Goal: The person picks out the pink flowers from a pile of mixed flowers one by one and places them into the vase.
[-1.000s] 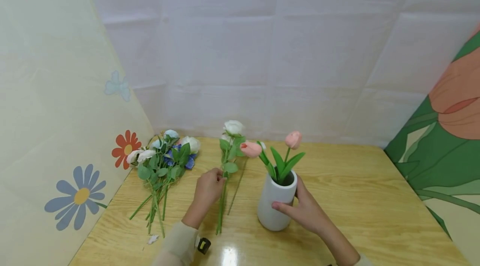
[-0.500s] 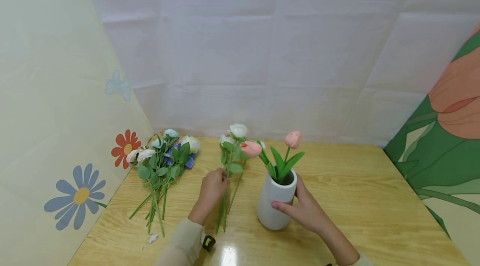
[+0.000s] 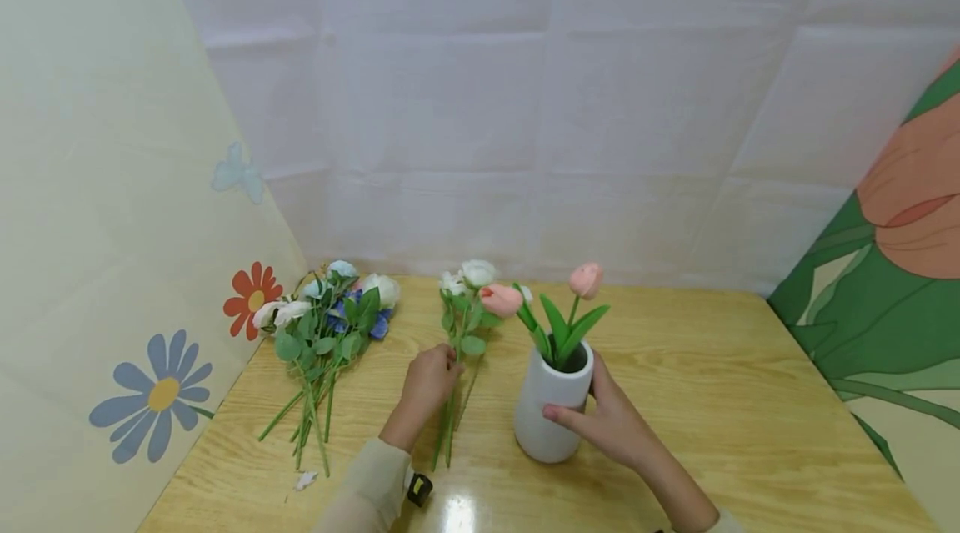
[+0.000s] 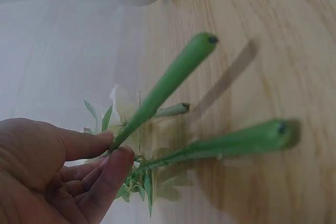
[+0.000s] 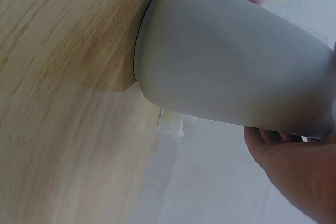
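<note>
My left hand [image 3: 431, 387] pinches the green stem [image 4: 163, 87] of a white rose [image 3: 477, 272] between thumb and forefinger. In the left wrist view that stem's cut end sticks up over the table, above its shadow, while a second green stem [image 4: 236, 142] lies lower. Another white bloom [image 3: 452, 283] is beside the first. My right hand [image 3: 611, 420] grips the white vase [image 3: 546, 424], fingers round the far side and thumb on the front. The vase stands upright on the table, holding pink tulips [image 3: 587, 279] with green leaves.
Left of my left hand lies a pile of loose flowers [image 3: 330, 324], white, pale blue and deep blue, stems toward me. A white scrap [image 3: 306, 480] is near them on the wooden table [image 3: 720, 416]. A pale cloth [image 3: 525, 99] hangs behind.
My left hand has shifted a little to the right and toward me. The pinched rose's bloom has moved right and lower, showing more of the second white bloom. My right hand and the vase stay put.
</note>
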Available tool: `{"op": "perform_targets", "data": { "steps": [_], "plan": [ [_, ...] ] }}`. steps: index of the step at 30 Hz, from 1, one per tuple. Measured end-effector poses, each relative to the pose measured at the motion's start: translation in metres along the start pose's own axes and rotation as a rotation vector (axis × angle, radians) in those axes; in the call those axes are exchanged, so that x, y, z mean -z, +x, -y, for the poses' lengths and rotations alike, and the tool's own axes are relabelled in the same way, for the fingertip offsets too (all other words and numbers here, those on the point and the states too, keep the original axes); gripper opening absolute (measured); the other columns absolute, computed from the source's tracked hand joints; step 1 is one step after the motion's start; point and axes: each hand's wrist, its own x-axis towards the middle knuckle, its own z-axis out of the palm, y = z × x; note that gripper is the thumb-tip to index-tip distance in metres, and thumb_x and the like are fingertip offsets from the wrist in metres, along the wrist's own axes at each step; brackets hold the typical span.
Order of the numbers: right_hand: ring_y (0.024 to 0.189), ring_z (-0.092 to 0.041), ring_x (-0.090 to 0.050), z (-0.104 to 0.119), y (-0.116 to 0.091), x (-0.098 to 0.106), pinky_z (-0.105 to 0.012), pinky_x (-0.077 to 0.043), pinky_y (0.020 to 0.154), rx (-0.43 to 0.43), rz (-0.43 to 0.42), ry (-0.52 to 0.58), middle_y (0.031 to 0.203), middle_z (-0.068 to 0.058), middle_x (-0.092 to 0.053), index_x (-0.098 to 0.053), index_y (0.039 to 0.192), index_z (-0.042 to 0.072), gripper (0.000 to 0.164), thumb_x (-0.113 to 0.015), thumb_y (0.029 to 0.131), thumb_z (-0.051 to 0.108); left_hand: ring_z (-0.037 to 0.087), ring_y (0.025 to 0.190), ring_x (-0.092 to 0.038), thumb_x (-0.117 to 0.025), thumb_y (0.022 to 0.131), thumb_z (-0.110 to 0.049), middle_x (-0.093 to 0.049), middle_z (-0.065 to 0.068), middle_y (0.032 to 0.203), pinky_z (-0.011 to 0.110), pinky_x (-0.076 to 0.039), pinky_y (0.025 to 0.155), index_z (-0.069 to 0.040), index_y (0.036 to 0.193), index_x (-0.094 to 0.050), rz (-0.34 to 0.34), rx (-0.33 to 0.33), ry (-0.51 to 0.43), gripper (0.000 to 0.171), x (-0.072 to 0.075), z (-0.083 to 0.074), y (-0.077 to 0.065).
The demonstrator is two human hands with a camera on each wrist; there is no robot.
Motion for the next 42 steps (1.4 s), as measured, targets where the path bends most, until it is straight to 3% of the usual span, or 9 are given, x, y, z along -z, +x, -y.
{"op": "perform_targets", "data": {
  "steps": [10, 20, 35, 42],
  "plan": [
    [0.137, -0.044, -0.044, -0.002, 0.001, -0.002, -0.065, -0.037, 0.110, -0.019, -0.005, -0.008, 0.152, -0.021, -0.042, -0.017, 0.158, 0.010, 0.101, -0.083, 0.085, 0.035, 0.012, 0.062, -0.059, -0.076, 0.091, -0.017, -0.069, 0.005, 0.080, 0.028, -0.050, 0.055, 0.004, 0.108, -0.068, -0.001, -0.023, 0.016, 0.027, 0.005, 0.005, -0.005],
    [0.138, -0.044, -0.044, 0.000, 0.001, 0.000, -0.065, -0.038, 0.109, -0.007, 0.000, -0.003, 0.152, -0.022, -0.042, -0.017, 0.158, 0.009, 0.100, -0.082, 0.086, 0.032, 0.021, 0.076, -0.065, -0.074, 0.092, -0.023, -0.070, 0.008, 0.095, 0.036, -0.054, 0.060, -0.003, 0.115, -0.070, 0.015, 0.057, 0.099, 0.031, 0.026, 0.009, -0.010],
    [0.135, -0.044, -0.047, -0.002, 0.001, -0.002, -0.065, -0.040, 0.107, 0.026, -0.018, -0.008, 0.149, -0.023, -0.046, -0.021, 0.156, 0.006, 0.096, -0.082, 0.086, 0.030, 0.028, 0.082, -0.070, -0.074, 0.093, -0.026, -0.073, 0.013, 0.100, 0.042, -0.058, 0.064, 0.000, 0.116, -0.070, -0.102, 0.056, 0.252, 0.035, 0.058, 0.031, -0.016],
    [0.138, -0.045, -0.043, 0.000, 0.001, 0.000, -0.065, -0.037, 0.110, -0.021, 0.004, -0.007, 0.153, -0.023, -0.041, -0.017, 0.158, 0.007, 0.100, -0.082, 0.087, 0.033, 0.031, 0.086, -0.069, -0.075, 0.092, -0.024, -0.072, 0.016, 0.100, 0.045, -0.058, 0.068, 0.002, 0.117, -0.070, -0.133, 0.067, 0.286, 0.036, 0.073, 0.042, -0.021]
  ]
}}
